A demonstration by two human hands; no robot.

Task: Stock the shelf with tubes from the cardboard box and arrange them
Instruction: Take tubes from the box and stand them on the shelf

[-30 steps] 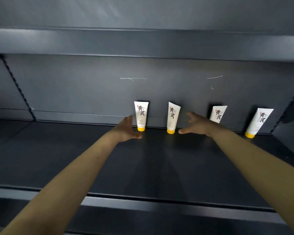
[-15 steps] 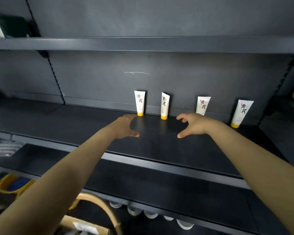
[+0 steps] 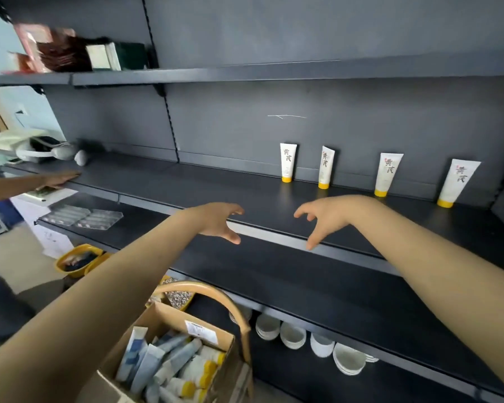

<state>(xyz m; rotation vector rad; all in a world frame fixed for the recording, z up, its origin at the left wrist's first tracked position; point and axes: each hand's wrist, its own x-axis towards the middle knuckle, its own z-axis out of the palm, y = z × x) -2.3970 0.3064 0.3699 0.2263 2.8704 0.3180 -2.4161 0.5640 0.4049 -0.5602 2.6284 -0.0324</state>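
Several white tubes with yellow caps stand cap-down along the back of the dark shelf [image 3: 216, 196]: one [image 3: 287, 162], a tilted one [image 3: 326, 167], another [image 3: 388, 173] and the rightmost [image 3: 458, 182]. My left hand [image 3: 220, 220] and my right hand [image 3: 322, 219] hover empty over the shelf's front edge, fingers loosely spread, well short of the tubes. Below, at the bottom, an open cardboard box [image 3: 169, 318] holds several more tubes [image 3: 172, 365], white and blue-grey.
A curved wooden handle [image 3: 216, 295] arcs over the box. White bowls [image 3: 317, 341] sit under the lower shelf. Another person's hand [image 3: 58, 180] rests on the shelf at far left. Clear blister trays [image 3: 82, 218] lie on the lower shelf; a yellow basket [image 3: 77, 258] stands on the floor.
Both my hands have drawn back from the tubes to the shelf's front edge. The view pulled away and down, bringing the cardboard box and the other person's hand into sight.
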